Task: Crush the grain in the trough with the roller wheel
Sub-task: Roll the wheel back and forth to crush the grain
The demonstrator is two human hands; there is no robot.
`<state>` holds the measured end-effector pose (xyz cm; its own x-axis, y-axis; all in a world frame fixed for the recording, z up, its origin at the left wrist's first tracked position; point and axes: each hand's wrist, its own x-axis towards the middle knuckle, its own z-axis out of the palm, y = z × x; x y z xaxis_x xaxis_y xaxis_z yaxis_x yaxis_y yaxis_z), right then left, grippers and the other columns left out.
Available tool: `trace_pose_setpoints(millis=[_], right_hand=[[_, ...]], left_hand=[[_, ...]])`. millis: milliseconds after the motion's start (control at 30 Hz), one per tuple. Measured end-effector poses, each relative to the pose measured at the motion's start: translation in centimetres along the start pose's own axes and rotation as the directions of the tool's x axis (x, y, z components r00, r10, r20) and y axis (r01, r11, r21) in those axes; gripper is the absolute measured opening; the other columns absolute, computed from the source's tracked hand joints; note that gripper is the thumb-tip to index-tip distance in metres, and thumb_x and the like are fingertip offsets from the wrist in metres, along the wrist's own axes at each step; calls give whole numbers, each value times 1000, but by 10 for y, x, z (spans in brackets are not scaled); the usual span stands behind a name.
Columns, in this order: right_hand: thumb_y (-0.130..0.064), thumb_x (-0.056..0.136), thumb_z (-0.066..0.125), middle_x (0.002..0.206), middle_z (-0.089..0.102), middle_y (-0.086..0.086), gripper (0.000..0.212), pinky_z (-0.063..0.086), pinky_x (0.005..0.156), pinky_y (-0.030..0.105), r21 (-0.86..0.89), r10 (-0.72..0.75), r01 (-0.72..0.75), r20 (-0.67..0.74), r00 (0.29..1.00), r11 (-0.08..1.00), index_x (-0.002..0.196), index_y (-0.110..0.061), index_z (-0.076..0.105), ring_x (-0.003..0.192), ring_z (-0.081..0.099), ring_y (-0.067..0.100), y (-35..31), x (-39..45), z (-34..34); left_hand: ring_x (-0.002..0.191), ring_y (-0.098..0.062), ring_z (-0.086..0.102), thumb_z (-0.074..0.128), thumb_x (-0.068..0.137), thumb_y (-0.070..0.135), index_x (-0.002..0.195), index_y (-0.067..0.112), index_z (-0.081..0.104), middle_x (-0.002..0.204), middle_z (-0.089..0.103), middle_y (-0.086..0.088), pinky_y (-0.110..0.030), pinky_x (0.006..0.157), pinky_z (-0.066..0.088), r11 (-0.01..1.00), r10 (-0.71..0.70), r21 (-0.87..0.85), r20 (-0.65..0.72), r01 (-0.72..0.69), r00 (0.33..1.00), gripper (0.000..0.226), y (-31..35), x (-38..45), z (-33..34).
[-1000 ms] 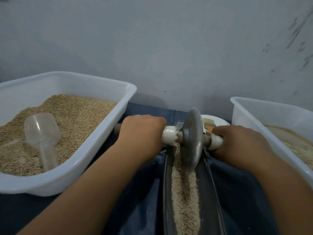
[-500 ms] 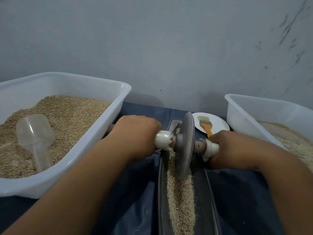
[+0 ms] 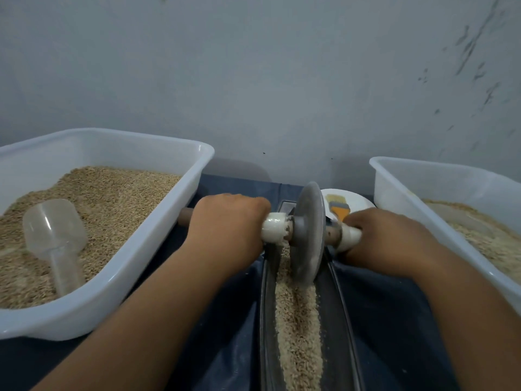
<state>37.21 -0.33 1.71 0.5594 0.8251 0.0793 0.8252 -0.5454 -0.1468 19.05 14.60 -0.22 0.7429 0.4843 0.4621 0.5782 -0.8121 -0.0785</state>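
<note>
Centrally, both fists, left hand (image 3: 229, 224) and right hand (image 3: 392, 238), grip the axle of the smooth grey disc-shaped roller wheel (image 3: 307, 235), standing in the dark narrow trough (image 3: 342, 320) on gritty pale grain (image 3: 298, 328).

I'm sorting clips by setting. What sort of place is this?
Probably a small home or workshop bench for grinding grain by hand, set against a plain wall. A roller wheel sits in a narrow trough of grain, between a white tub holding grain and a scoop and a second tub.
</note>
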Motion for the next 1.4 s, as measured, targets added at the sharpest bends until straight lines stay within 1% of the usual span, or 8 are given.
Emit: trace_pose_setpoints(millis=[267, 400, 533, 700, 867, 1033, 1167, 1400], right_hand=[[-47, 62, 80, 68, 65, -10, 23, 45, 56, 28, -5, -5, 6, 169, 986, 1000, 72, -35, 63, 66, 61, 8, 0, -1, -5], [-50, 68, 66, 67, 60, -9, 22, 44, 58, 28, -81, -50, 39, -144, 988, 996, 70, -31, 56, 67, 58, 13, -4, 1, 1], [-48, 60, 81, 67, 66, -8, 26, 42, 53, 26, -10, 2, 0, 204, 979, 1000, 74, -34, 63, 64, 61, 8, -1, -2, -7], [-51, 69, 67, 68, 60, -9, 20, 49, 63, 30, -88, -49, 34, -166, 985, 995, 72, -33, 58, 68, 59, 12, -4, 1, 2], [-46, 62, 82, 67, 67, -10, 22, 45, 56, 26, 21, -18, 13, 253, 967, 1000, 72, -41, 64, 65, 62, 6, -1, -3, -8], [-50, 72, 64, 68, 60, -7, 19, 47, 62, 30, -73, -75, 63, -171, 982, 995, 72, -33, 57, 69, 58, 13, -5, -1, 1], [-46, 61, 79, 64, 67, -11, 22, 50, 59, 29, -19, -5, 9, 236, 972, 1000, 72, -34, 64, 64, 63, 8, -3, -4, -10], [-45, 72, 70, 64, 63, -6, 17, 52, 64, 33, -62, -67, 64, -48, 997, 996, 70, -30, 61, 66, 61, 13, -6, -2, -4]], left_hand=[[69, -12, 46, 69, 75, 39, 84, 35, 45, 66, 41, 10, -30, 63, 34, 997, 4, -75, 129, 5, 992, 25, -3, 0, -3], [71, -12, 44, 68, 78, 40, 83, 34, 39, 65, 34, 10, -31, 65, 35, 997, -26, -76, 68, 31, 997, 30, 1, 1, -2], [73, -13, 49, 70, 75, 38, 82, 35, 44, 70, 45, 10, -30, 64, 36, 995, 12, -102, 229, 12, 973, 27, -4, 3, -7], [71, -12, 44, 67, 77, 37, 83, 33, 40, 67, 37, 10, -31, 64, 35, 995, -45, -83, 49, 49, 998, 29, 3, -1, -2], [73, -13, 50, 68, 74, 34, 83, 35, 46, 73, 49, 10, -30, 64, 37, 992, 32, -122, 276, 2, 961, 24, -4, 2, -10], [76, -13, 49, 67, 79, 37, 86, 33, 43, 76, 47, 10, -32, 69, 40, 992, 13, -125, 168, 9, 986, 25, 3, 2, -9], [72, -12, 51, 69, 74, 34, 86, 34, 50, 73, 49, 10, -29, 64, 38, 990, 50, -140, 339, -2, 939, 22, -2, 3, -14], [72, -14, 48, 67, 78, 35, 83, 32, 42, 72, 44, 9, -32, 66, 38, 995, 0, -96, 164, 16, 987, 25, 5, 1, -10]])
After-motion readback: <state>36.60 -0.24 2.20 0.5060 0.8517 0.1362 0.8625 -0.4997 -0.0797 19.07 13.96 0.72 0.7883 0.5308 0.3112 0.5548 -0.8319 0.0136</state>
